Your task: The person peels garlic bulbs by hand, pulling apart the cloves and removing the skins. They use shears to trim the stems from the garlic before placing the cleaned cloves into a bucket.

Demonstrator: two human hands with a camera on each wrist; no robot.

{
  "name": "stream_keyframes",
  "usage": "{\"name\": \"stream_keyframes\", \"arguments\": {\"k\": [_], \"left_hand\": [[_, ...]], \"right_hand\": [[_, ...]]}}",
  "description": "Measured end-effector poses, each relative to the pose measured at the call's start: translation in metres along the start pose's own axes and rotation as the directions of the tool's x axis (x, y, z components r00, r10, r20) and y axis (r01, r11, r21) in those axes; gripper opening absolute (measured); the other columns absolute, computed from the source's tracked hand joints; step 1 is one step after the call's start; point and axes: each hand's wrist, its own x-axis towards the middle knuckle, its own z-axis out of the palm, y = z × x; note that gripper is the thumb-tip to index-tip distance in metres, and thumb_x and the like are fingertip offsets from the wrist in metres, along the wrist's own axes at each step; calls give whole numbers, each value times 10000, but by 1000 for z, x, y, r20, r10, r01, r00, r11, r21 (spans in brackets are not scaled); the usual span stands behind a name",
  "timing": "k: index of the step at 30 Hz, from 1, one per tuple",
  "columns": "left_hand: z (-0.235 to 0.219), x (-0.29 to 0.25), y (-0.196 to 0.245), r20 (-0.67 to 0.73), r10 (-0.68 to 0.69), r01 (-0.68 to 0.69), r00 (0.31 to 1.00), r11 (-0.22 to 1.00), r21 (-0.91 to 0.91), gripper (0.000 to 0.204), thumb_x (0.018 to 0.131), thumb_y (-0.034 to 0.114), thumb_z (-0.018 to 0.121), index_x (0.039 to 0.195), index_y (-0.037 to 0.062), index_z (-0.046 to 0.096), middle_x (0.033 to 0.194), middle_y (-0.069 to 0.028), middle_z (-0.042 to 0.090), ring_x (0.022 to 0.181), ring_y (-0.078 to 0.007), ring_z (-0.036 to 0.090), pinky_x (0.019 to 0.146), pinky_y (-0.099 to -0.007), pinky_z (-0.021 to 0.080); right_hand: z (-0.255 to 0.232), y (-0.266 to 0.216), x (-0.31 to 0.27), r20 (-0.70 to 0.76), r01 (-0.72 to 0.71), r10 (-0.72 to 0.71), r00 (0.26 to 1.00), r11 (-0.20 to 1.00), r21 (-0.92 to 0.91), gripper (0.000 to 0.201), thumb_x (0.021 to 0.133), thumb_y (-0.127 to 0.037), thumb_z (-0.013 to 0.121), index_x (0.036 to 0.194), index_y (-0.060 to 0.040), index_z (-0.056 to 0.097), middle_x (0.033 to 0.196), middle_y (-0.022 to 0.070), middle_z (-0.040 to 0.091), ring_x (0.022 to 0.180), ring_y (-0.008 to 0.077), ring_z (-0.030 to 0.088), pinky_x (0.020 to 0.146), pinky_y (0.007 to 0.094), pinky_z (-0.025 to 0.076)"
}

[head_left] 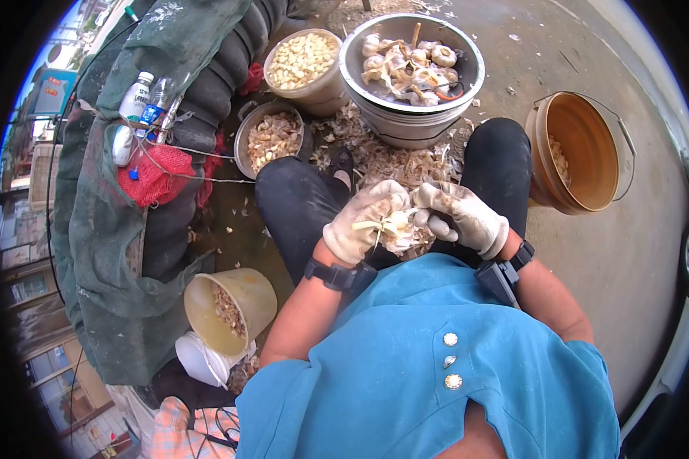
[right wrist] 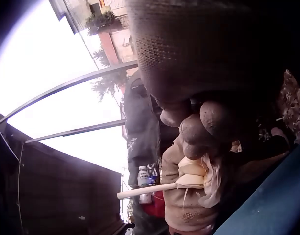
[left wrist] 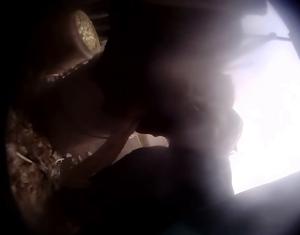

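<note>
My blue shirt [head_left: 436, 367] nearest lens. Above lap, my gloved left hand [head_left: 364, 222] curled around garlic bulb [head_left: 396, 226], stalk poking out left. My gloved right hand [head_left: 463, 216] pinching same bulb from other side, fingers [right wrist: 208, 122] bent. Metal basin [head_left: 467, 84] of garlic ahead; peel litter between knees.

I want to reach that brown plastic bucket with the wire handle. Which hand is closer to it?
Right. The right hand is on the side of the brown plastic bucket with the wire handle, with a dark-clothed knee between. The left hand is farther, across the garlic bulb both hold.
</note>
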Motion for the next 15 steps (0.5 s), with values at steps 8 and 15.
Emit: {"name": "stream_keyframes", "arguments": {"k": [8, 15], "left_hand": [[-10, -1, -6, -51, 183, -169, 982, 966, 195, 292, 961, 262, 593, 1108, 11, 566, 971, -50, 607, 869, -143, 615, 749, -263, 514], [5, 3, 13, 54, 231, -199, 971, 671, 714, 302, 985, 290, 543, 1082, 9, 597, 950, -40, 609, 866, -108, 580, 752, -235, 477]], "right_hand": [[-5, 4, 0, 92, -84, 51, 994, 911, 403, 316, 1011, -321, 517, 1129, -37, 589, 879, 53, 651, 522, 36, 424, 439, 185, 298], [13, -18, -3, -143, -110, 81, 986, 972, -206, 267, 984, -316, 560, 1051, -58, 581, 710, -24, 548, 519, 32, 401, 466, 190, 315]]}}
